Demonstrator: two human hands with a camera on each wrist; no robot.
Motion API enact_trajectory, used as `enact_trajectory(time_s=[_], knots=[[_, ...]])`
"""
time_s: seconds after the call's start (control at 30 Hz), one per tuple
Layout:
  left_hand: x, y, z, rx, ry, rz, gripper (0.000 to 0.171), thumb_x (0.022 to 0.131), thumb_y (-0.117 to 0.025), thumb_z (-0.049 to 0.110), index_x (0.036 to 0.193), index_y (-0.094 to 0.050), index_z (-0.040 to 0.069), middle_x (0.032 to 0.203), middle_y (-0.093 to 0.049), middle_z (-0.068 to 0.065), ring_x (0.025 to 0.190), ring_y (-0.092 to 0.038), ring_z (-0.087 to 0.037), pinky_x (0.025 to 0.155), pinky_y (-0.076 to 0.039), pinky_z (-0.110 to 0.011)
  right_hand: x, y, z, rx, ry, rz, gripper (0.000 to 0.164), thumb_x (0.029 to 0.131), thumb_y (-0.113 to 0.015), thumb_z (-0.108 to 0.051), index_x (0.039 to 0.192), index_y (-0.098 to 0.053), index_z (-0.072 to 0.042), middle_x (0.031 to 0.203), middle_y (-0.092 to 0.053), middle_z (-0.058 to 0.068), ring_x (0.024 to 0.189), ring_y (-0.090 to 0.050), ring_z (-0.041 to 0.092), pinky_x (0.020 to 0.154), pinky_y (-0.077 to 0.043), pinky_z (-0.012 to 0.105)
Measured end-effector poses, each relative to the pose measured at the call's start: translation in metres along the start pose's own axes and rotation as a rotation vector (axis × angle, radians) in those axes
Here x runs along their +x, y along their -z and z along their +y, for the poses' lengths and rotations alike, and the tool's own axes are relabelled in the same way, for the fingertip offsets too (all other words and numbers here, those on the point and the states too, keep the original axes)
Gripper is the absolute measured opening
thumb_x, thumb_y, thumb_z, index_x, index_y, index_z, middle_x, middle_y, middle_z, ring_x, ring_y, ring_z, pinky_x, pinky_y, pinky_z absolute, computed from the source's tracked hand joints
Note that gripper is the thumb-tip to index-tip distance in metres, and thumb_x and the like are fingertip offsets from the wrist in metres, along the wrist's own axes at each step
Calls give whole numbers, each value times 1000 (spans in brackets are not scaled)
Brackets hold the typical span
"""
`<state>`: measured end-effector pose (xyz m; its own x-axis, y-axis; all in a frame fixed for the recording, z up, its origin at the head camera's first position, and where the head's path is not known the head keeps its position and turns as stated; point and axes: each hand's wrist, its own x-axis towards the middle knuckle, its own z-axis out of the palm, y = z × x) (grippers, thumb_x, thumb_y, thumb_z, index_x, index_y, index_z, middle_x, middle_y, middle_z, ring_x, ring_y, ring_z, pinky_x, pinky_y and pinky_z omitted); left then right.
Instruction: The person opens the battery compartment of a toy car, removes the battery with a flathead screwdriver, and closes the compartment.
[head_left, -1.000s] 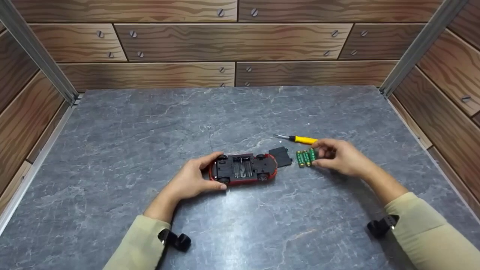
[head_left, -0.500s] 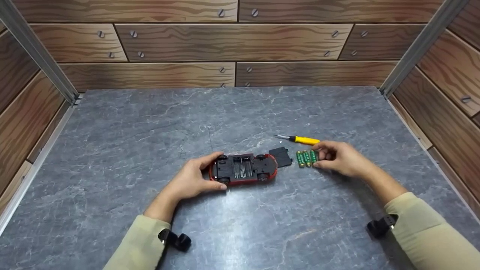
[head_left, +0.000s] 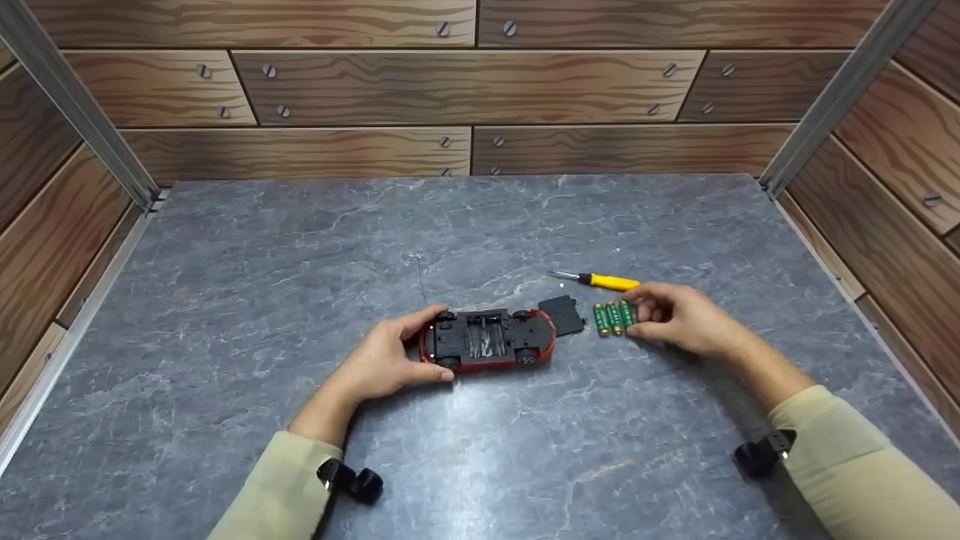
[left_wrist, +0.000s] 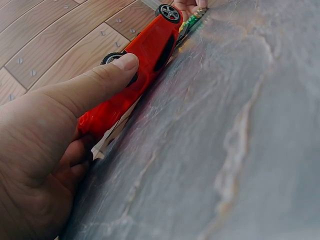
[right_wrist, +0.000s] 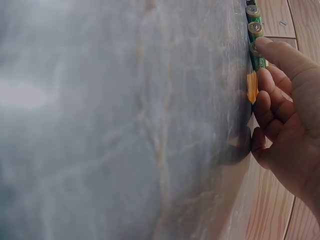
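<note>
A red toy car point(head_left: 531, 328) lies upside down on the table, its black underside up and its battery compartment point(head_left: 486, 335) uncovered. My left hand point(head_left: 384, 356) grips the car's left end, thumb along the near side and fingers on the far side. In the left wrist view, the thumb rests beside a wheel of the red car point(left_wrist: 149, 47). Several green batteries point(head_left: 613, 318) lie side by side to the right. My right hand point(head_left: 686, 319) pinches the rightmost one by its ends. In the right wrist view, the thumb presses that battery's end point(right_wrist: 257, 60).
A black battery cover point(head_left: 561, 314) lies between car and batteries. Behind them is a screwdriver point(head_left: 611, 282) with a yellow handle, close to the right index finger. A tiny pale bit point(head_left: 561, 285) lies near its tip. Wood-patterned walls point(head_left: 465, 86) enclose the grey table point(head_left: 300, 247).
</note>
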<state>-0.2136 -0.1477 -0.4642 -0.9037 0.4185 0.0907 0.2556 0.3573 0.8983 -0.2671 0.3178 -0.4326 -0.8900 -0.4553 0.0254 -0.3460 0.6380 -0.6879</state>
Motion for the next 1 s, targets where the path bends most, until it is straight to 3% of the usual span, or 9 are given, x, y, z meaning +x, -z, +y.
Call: enact_trajectory(time_s=[0.77, 1.0], knots=[[1, 1, 1, 24, 8, -15, 101, 73, -100, 29, 159, -49, 11, 152, -60, -8, 133, -60, -24, 123, -35, -47, -6, 3, -9, -1, -14, 38, 48, 87, -89, -13, 131, -69, -3, 95, -69, 5, 79, -61, 15, 67, -52, 22], [1, 2, 3, 6, 18, -25, 101, 73, -100, 27, 159, -49, 11, 152, -60, -8, 134, -60, -22, 124, -34, -46, -7, 1, -27, -43, 39, 109, 44, 87, -89, -12, 127, -72, -3, 97, -72, 6, 89, -63, 19, 82, -53, 32]])
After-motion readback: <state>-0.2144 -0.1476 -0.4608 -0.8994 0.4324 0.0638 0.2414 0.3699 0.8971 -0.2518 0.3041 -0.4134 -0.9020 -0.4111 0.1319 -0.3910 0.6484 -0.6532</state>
